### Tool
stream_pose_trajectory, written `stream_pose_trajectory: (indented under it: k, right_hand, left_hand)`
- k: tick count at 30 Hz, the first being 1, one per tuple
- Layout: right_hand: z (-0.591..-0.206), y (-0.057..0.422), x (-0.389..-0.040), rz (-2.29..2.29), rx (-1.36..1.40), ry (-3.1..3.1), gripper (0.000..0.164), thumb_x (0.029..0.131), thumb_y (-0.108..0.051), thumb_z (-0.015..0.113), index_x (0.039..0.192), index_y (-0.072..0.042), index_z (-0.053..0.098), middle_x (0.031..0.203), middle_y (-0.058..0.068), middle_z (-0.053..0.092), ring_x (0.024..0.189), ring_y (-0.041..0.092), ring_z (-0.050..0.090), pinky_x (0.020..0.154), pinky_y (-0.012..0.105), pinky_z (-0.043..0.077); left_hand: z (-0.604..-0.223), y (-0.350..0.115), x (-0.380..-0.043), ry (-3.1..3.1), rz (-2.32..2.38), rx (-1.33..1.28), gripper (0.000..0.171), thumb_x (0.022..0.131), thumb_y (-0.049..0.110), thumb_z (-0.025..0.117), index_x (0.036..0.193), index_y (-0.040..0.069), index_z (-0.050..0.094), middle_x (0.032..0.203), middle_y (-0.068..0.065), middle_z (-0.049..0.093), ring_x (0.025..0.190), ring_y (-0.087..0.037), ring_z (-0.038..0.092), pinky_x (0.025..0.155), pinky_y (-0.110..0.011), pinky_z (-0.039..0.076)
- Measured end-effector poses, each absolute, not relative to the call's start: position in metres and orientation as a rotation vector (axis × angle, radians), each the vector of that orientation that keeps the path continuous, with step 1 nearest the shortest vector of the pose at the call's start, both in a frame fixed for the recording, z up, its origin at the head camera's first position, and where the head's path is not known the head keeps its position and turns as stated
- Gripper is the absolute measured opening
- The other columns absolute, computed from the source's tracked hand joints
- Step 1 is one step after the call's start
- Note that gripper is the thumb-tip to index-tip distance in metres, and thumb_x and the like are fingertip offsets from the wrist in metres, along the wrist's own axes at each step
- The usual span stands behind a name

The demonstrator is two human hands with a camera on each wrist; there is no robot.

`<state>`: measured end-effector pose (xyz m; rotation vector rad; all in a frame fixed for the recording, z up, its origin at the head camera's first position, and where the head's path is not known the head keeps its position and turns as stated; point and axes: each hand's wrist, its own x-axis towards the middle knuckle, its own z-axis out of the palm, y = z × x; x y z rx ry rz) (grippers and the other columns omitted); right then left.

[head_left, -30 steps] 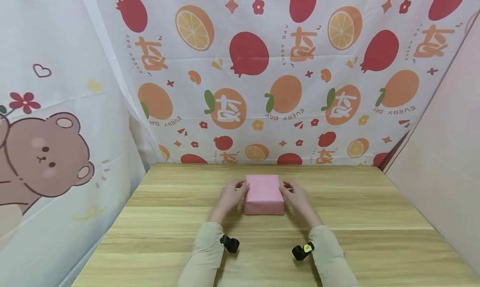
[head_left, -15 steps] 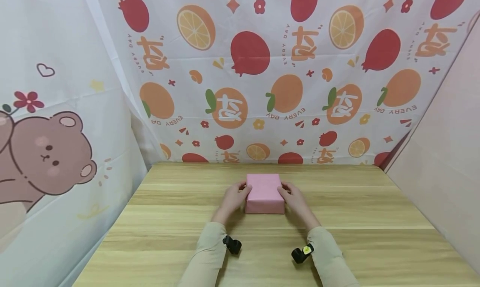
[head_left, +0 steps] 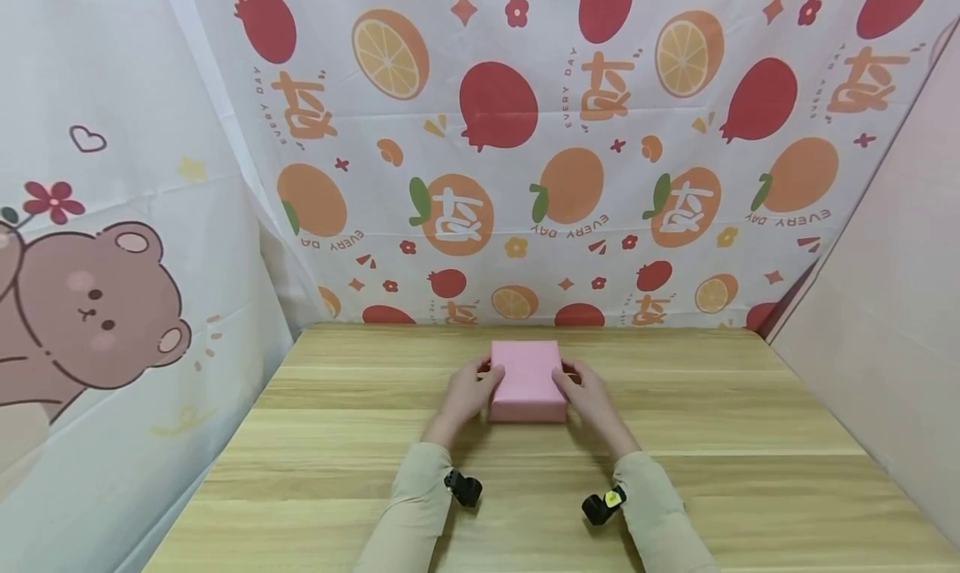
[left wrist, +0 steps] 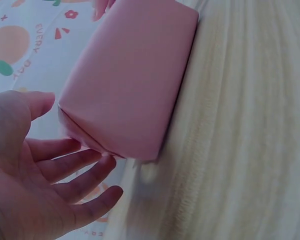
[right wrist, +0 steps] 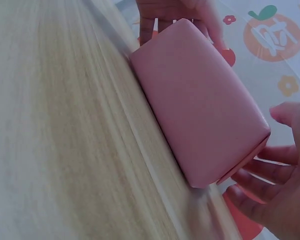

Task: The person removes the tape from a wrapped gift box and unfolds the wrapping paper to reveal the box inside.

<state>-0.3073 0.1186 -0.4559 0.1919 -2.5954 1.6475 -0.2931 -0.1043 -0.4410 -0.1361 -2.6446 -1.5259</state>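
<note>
A pink wrapped box [head_left: 527, 373], smooth and closed on the sides that show, is on the wooden table between the two hands. My left hand [head_left: 468, 392] holds its left side, thumb near the top edge and fingers against the side face. On the opposite side my right hand [head_left: 587, 398] holds it the same way. In the left wrist view the left hand [left wrist: 50, 170] has its fingertips at the folded end of the box [left wrist: 125, 80]. The right wrist view has the right hand [right wrist: 282, 175] at the other end of the box [right wrist: 200, 105]. The underside is hidden.
The wooden table [head_left: 360, 423] spreads around the box. Behind it hangs a fruit-printed cloth [head_left: 517, 215], and a bear-printed cloth [head_left: 97, 306] hangs at the left. A pale wall [head_left: 885, 323] borders the right. Small black cameras [head_left: 463, 489] sit on both wrists.
The box has shifted slightly away from the person, toward the back cloth. Both thumbs have come in closer along its top edges, and the hands have moved with the box.
</note>
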Motion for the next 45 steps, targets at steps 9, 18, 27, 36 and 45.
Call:
stream_pose_trajectory:
  k: [9,18,27,36,45]
  right_hand:
    - [-0.454,0.119,-0.305,1.731,0.227,-2.473,0.042,0.098,-0.027,0.058,0.134,-0.005,0.056,0.129,0.018,0.062,0.119,0.029,0.058,0.098,0.042,0.050]
    - [-0.446,0.122,-0.304,1.799,0.230,-2.378,0.041,0.097,-0.028,0.059,0.131,-0.005,0.058,0.121,0.021,0.064,0.108,0.031,0.063,0.084,0.044,0.056]
    - [-0.445,0.127,-0.306,1.831,0.211,-2.338,0.038,0.097,-0.033,0.059,0.122,-0.004,0.060,0.128,0.016,0.062,0.118,0.031,0.061,0.101,0.047,0.048]
    - [-0.447,0.127,-0.308,1.923,0.170,-2.222,0.032,0.097,-0.027,0.060,0.100,0.005,0.059,0.123,0.019,0.062,0.103,0.016,0.065,0.098,0.044,0.052]
    - [-0.447,0.132,-0.309,1.891,0.181,-2.265,0.024,0.092,-0.014,0.067,0.100,0.007,0.059,0.129,0.019,0.061,0.119,0.030,0.060,0.087,0.018,0.050]
  left_hand:
    - [-0.433,-0.101,-0.287,-2.528,-1.578,-0.117,0.052,0.098,0.033,0.057,0.138,0.001,0.052,0.128,-0.020,0.062,0.112,-0.030,0.063,0.091,-0.042,0.054]
    - [-0.427,-0.096,-0.288,-2.434,-1.686,-0.062,0.047,0.097,0.036,0.059,0.130,0.003,0.058,0.126,-0.017,0.064,0.111,-0.029,0.064,0.087,-0.039,0.056]
    - [-0.424,-0.096,-0.288,-2.325,-1.765,-0.044,0.041,0.096,0.041,0.057,0.114,0.004,0.064,0.128,-0.020,0.063,0.118,-0.034,0.063,0.088,-0.042,0.057]
    - [-0.427,-0.097,-0.290,-2.221,-1.762,-0.035,0.027,0.090,0.031,0.069,0.086,0.004,0.066,0.114,-0.014,0.071,0.106,-0.031,0.069,0.090,-0.041,0.056]
    - [-0.430,-0.099,-0.294,-2.150,-1.960,-0.091,0.023,0.083,0.010,0.075,0.094,-0.005,0.062,0.122,-0.019,0.067,0.117,-0.033,0.064,0.089,-0.031,0.055]
